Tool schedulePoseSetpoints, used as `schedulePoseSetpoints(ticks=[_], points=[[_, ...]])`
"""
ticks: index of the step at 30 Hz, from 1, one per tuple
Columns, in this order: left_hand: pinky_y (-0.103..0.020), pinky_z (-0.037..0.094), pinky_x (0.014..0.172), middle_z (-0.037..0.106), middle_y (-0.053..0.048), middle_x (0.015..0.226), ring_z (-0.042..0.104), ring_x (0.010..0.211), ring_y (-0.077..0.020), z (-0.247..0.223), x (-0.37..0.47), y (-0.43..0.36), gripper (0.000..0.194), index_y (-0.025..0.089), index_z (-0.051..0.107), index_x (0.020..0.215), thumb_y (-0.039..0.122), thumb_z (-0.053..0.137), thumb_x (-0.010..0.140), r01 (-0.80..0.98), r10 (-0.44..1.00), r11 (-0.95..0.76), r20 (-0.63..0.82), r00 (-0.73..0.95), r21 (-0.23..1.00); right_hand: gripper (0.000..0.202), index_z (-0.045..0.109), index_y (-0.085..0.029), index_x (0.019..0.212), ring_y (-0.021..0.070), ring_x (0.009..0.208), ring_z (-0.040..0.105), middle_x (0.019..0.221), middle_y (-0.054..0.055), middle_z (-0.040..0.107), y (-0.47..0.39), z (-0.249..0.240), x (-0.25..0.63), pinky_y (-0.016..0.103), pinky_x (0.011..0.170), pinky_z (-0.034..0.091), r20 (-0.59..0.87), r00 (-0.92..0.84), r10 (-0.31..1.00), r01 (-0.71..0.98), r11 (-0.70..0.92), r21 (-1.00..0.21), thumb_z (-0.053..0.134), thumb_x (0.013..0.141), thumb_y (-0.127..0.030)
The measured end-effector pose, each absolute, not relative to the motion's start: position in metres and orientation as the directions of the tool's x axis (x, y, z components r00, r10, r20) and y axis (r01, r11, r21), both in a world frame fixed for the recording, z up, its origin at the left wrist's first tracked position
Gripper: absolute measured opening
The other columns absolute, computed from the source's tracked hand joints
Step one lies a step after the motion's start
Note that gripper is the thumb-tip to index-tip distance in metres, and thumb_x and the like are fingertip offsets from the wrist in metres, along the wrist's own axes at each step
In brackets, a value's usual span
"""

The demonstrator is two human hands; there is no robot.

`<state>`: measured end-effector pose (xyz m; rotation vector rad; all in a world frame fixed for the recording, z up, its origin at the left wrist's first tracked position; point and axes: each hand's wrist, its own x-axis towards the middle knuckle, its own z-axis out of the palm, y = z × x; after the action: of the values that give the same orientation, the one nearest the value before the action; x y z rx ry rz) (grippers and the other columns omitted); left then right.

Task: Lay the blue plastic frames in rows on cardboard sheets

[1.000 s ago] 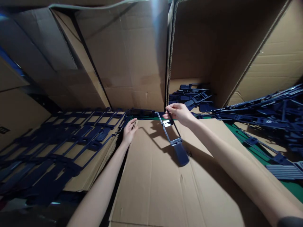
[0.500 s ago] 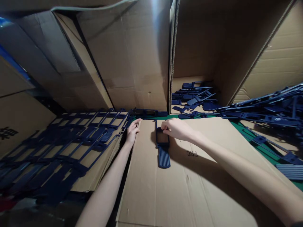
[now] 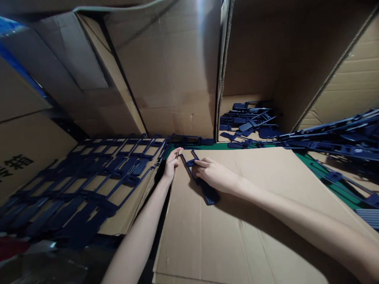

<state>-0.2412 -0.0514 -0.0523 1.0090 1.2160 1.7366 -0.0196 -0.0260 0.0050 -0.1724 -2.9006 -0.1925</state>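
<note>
A dark blue plastic part with a long frame and a ribbed end lies tilted on the cardboard sheet. My right hand is closed on the middle of its frame, fingers partly covering it. At the sheet's far left corner, my left hand pinches the cardboard edge, close to the tip of the part's frame.
Rows of similar blue parts cover a cardboard stack to the left. More lie in an open carton behind, and a large heap stands at the right. Tall carton walls rise at the back.
The blue part has turned, its frame end now pointing up and left toward my left hand. My right hand has moved slightly down along it. The view has shifted a little.
</note>
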Motion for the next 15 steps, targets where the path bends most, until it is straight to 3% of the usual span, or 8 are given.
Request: schedulePoseSetpoints(ticks=[5,9,15], points=[[-0.043,0.033,0.106,0.057,-0.01,0.128,0.044,0.128,-0.0325,-0.054,-0.24,-0.053,0.059,0.018,0.059,0.11,0.013,0.056,0.052,-0.09,0.904,-0.256,0.205,-0.374,0.963,0.028,0.069,-0.012,0.09,0.0294,0.109,0.048,0.096,0.015,0.066,-0.042,0.006,-0.034,0.04,0.081,0.039,0.19,-0.971,0.145,0.187,0.956,0.224,0.042,0.091,-0.012],[-0.043,0.033,0.108,0.056,-0.01,0.129,0.041,0.131,-0.031,-0.055,-0.24,-0.053,0.062,0.019,0.058,0.115,0.011,0.061,0.054,-0.051,0.899,-0.269,0.232,-0.371,0.962,0.025,0.069,-0.008,0.094,0.0309,0.106,0.05,0.092,0.016,0.065,-0.053,0.006,-0.053,0.043,0.085,0.037,0.22,-0.949,0.224,0.272,0.936,0.222,0.045,0.088,-0.009],[-0.042,0.03,0.11,0.06,-0.009,0.124,0.048,0.125,-0.0277,-0.059,-0.245,-0.045,0.045,0.018,0.063,0.107,0.016,0.062,0.062,-0.022,0.869,-0.297,0.261,-0.42,0.955,0.022,0.069,-0.009,0.089,0.0223,0.089,0.055,0.099,0.014,0.066,-0.041,0.004,-0.066,0.036,0.086,0.04,0.318,-0.878,0.359,0.357,0.932,-0.069,0.049,0.09,-0.018]])
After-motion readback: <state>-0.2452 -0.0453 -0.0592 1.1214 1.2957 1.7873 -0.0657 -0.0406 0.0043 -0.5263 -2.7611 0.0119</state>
